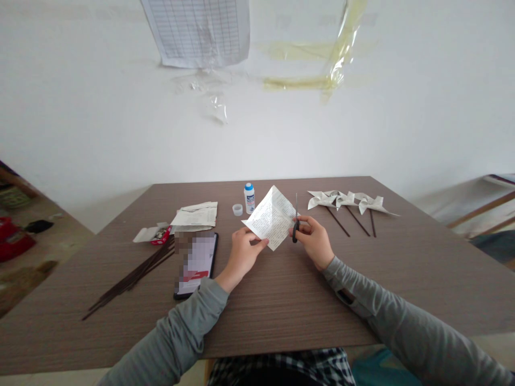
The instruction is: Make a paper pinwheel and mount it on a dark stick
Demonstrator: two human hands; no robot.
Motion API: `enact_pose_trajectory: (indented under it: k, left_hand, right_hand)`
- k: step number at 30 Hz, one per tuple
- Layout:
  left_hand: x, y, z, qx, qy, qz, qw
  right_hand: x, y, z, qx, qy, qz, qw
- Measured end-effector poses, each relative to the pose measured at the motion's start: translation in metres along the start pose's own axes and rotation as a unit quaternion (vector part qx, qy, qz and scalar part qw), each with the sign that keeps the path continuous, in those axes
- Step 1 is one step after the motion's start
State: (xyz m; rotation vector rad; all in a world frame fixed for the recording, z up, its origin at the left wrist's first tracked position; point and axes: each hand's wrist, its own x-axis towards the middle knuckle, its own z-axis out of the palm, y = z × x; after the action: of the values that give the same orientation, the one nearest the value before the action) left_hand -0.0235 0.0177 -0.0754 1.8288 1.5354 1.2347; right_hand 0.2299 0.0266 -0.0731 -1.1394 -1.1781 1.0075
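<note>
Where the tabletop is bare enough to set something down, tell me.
Bare table lies between the left sleeve and right sleeve, nearer than the held sheet, and between right sleeve and pinwheels. Crowded: left, with dark sticks, phone, paper stack and red box.

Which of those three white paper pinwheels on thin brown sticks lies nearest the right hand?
The leftmost pinwheel lies nearest the right hand; the middle pinwheel and the rightmost pinwheel lie farther to its right.
</note>
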Motion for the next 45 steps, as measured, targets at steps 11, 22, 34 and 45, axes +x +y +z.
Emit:
enact_pose_trajectory:
  k: [11,22,34,45]
  left_hand:
    - [0.004,0.008,-0.011,-0.005,-0.008,-0.018,1.0]
    - [0.008,0.006,-0.018,-0.024,0.041,-0.038,0.998]
    - [0.007,0.009,-0.019,-0.059,0.037,-0.041,0.997]
    - [0.004,0.011,-0.016,-0.041,-0.001,-0.022,0.999]
  right_hand:
    - [0.002,0.006,-0.002,-0.013,-0.059,0.033,0.998]
    - [-0.007,-0.003,-0.003,-0.068,-0.132,0.038,0.988]
    - [-0.03,-0.019,0.001,-0.106,-0.271,0.058,0.955]
    - [-0.021,-0.026,-0.008,-0.084,-0.139,0.031,0.986]
